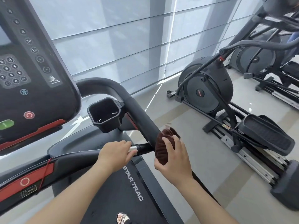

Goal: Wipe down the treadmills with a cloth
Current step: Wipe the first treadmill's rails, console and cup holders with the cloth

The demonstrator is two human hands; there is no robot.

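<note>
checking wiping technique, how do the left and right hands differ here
The left hand grips the short bar bare; the right hand holds a brown cloth. The left hand lies palm down over its bar; the right hand presses the cloth against the side handrail. Shared: both hands curl round something on the same treadmill.

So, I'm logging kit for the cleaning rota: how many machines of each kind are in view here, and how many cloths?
Treadmill: 1
Ellipticals: 2, the near elliptical and the far elliptical
Brown cloth: 1
Total: 4
</note>
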